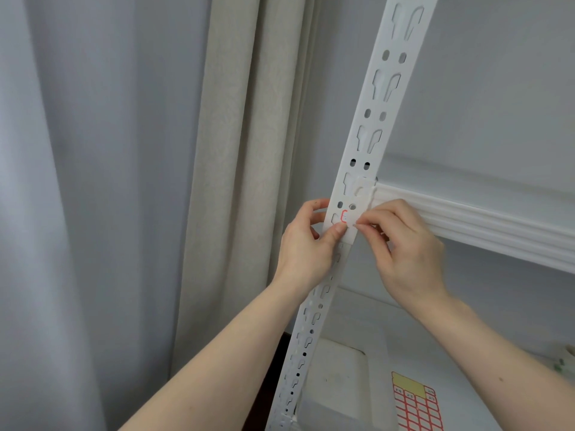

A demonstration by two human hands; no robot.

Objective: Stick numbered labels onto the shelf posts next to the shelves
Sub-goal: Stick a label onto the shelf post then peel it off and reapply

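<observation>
Head view: both hands are meeting at the shelf post (357,169), left hand (306,241) pinching its edge. Right hand (404,253) is pinching the red-bordered label (344,216) there; its writing is unreadable.

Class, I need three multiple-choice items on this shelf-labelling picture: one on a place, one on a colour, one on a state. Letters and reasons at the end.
1. Where does the label sheet lie?
A. on the lower shelf
B. on the curtain
C. in the left hand

2. What colour is the border of the label on the shelf post?
A. blue
B. red
C. green

3. What are the hands doing?
A. hanging idle
B. both pressing the label at the post
C. gripping the curtain

Answers: 1 A, it rests flat at the lower right; 2 B, a red outline shows; 3 B, the left hand and right hand meet at the label.
</observation>
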